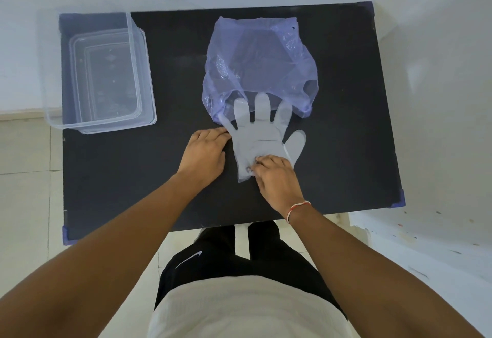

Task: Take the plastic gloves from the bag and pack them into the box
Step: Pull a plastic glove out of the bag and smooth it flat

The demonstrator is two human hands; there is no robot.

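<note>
Glove [259,138] — lying flat between the hands, fingertips reaching into the bag [259,66]. Right hand [277,178] pinching its cuff; left hand [205,151] resting loosely curled, empty. Box [101,71] — sitting beyond the left hand.

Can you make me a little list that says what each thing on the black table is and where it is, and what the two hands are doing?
table: black table
bag: purple plastic bag, far middle, mouth facing the person
glove: clear plastic glove, flat, fingertips at the bag's mouth
box: clear box, far left corner, open, no gloves inside
left hand: left hand flat on the table, fingertips at the glove's left edge
right hand: right hand pressing on the glove's cuff
wrist: red and white thread on the right wrist
</note>
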